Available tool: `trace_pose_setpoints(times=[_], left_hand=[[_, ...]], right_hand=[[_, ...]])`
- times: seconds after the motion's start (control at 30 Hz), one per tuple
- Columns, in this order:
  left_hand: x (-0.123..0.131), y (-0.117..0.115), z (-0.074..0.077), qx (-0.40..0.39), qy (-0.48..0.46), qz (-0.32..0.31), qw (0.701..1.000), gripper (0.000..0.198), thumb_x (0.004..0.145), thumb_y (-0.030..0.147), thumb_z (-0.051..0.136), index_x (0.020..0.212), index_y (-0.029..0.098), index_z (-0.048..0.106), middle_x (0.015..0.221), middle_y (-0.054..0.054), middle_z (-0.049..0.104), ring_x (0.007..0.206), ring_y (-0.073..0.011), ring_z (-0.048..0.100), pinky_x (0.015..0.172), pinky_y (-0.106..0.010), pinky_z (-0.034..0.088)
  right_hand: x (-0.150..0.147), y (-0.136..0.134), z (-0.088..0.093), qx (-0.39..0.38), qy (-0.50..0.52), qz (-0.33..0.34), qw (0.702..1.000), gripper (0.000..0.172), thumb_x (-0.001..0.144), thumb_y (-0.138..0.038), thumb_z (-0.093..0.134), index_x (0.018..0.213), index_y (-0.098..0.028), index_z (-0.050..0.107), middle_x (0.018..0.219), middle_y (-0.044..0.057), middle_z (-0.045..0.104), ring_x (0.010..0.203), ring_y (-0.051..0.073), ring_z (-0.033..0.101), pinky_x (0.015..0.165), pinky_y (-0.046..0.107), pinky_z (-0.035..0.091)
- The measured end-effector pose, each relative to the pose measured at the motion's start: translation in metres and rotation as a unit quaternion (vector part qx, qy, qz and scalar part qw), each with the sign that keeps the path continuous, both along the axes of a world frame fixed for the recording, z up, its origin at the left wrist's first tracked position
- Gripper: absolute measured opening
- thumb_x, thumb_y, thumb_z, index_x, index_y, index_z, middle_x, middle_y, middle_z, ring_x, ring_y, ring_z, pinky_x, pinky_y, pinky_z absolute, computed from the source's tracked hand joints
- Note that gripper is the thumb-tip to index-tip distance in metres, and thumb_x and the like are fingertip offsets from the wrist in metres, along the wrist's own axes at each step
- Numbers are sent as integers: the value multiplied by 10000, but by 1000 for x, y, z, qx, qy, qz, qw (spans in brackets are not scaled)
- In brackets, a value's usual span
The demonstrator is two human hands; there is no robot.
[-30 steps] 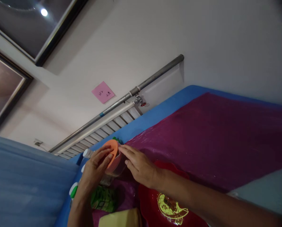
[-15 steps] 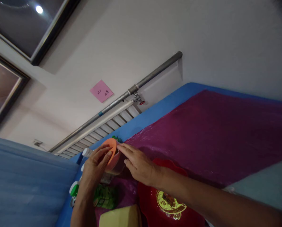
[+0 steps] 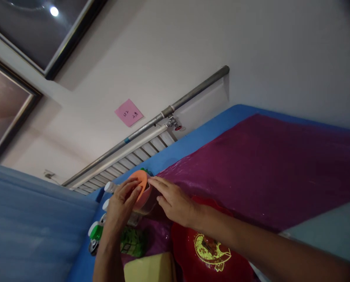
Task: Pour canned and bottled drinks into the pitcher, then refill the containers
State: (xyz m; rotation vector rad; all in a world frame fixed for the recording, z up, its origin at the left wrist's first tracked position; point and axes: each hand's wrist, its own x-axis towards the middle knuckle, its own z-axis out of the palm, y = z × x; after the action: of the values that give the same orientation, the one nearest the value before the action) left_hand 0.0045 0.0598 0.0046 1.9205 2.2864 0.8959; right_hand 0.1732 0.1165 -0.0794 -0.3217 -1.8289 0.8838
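Note:
A clear-bodied container (image 3: 149, 204) with an orange lid (image 3: 142, 177) and a pinkish-orange rim stands on the purple cloth. My left hand (image 3: 122, 199) has its thumb and fingers closed on the lid from the left. Across from it, my right hand (image 3: 176, 203) reaches in with its fingers stretched out and apart; the fingertips touch the rim on the right side. Both arms partly cover the container's lower part. Below my right forearm lies a red scalloped tray (image 3: 182, 250) with a yellow fish-like design.
A yellow folded cloth or block (image 3: 148, 268) and a green package (image 3: 133, 241) lie near my left forearm. Several bottles, one with a green-and-white cap (image 3: 95, 231), line the left. Behind the table are a radiator (image 3: 128, 160), a pipe (image 3: 198, 91) and a pink note (image 3: 129, 112).
The whole view has shifted slightly, so things appear a little further right. Both hands stay at the container, with the lid in nearly the same position.

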Motion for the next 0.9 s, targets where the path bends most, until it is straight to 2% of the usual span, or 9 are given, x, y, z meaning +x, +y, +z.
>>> trace_pose_setpoints(times=[0.17, 0.33, 0.4, 0.47, 0.57, 0.67, 0.73, 0.8, 0.9], left_hand=[[1, 0, -4, 10, 19, -8, 1000, 437, 769, 567, 556, 952, 218, 746, 1178, -93, 688, 1144, -281, 586, 1039, -461, 406], [6, 0, -1, 14, 10, -46, 999, 433, 778, 529, 528, 943, 193, 746, 1130, -110, 704, 1100, -278, 609, 1024, -430, 414], [8, -1, 1, 16, 8, -58, 998, 427, 774, 515, 518, 940, 193, 744, 1116, -103, 712, 1089, -274, 616, 1020, -418, 418], [9, -2, 2, 19, 9, -61, 998, 423, 773, 509, 506, 927, 194, 743, 1132, -103, 710, 1095, -276, 615, 1019, -419, 419], [11, -2, 1, 25, 14, -59, 998, 423, 779, 507, 486, 890, 191, 743, 1140, -114, 708, 1098, -282, 619, 1016, -417, 424], [12, 0, 0, 38, 24, -56, 997, 422, 801, 499, 462, 877, 189, 738, 1100, -107, 718, 1096, -276, 622, 1027, -406, 423], [14, -4, 2, 55, 30, -45, 997, 432, 826, 479, 452, 968, 173, 721, 1161, -108, 693, 1148, -269, 595, 1052, -404, 405], [20, -17, 5, 112, 36, -13, 993, 433, 856, 451, 461, 1093, 159, 675, 1277, -111, 627, 1242, -257, 529, 1082, -402, 375], [37, -52, 4, 258, 66, 46, 963, 367, 905, 393, 487, 1176, 185, 620, 1305, -84, 596, 1270, -222, 500, 1080, -365, 370]], right_hand=[[13, -2, 16, -11, -14, -7, 1000, 491, 764, -2, 454, 1224, -139, 555, 1287, 130, 599, 1232, 206, 532, 1085, 408, 428], [45, -23, 58, 47, -10, -24, 999, 459, 839, -62, 458, 1273, -196, 526, 1328, 78, 579, 1230, 183, 531, 1035, 370, 460], [59, -31, 71, 43, -41, -41, 997, 437, 852, -88, 460, 1266, -205, 537, 1323, 64, 582, 1198, 185, 553, 995, 365, 483], [72, -33, 74, 40, -98, -60, 993, 429, 849, -106, 472, 1257, -210, 553, 1307, 62, 594, 1178, 198, 564, 977, 382, 485], [90, -25, 54, 5, -203, -108, 973, 414, 836, -141, 522, 1244, -192, 577, 1271, 88, 618, 1131, 218, 587, 939, 385, 488], [103, -9, 13, -100, -293, -195, 931, 387, 837, -172, 563, 1222, -185, 590, 1185, 93, 655, 997, 191, 636, 851, 316, 500], [108, 0, -12, -131, -312, -225, 913, 346, 839, -137, 533, 1177, -142, 603, 1137, 125, 664, 934, 191, 651, 815, 310, 497], [110, 7, -30, -146, -326, -236, 904, 300, 829, -111, 514, 1107, -114, 626, 1086, 148, 672, 917, 202, 653, 811, 314, 485], [113, 9, -41, -155, -343, -224, 899, 241, 846, -148, 505, 1044, -143, 643, 1005, 116, 692, 888, 194, 650, 771, 284, 466]])
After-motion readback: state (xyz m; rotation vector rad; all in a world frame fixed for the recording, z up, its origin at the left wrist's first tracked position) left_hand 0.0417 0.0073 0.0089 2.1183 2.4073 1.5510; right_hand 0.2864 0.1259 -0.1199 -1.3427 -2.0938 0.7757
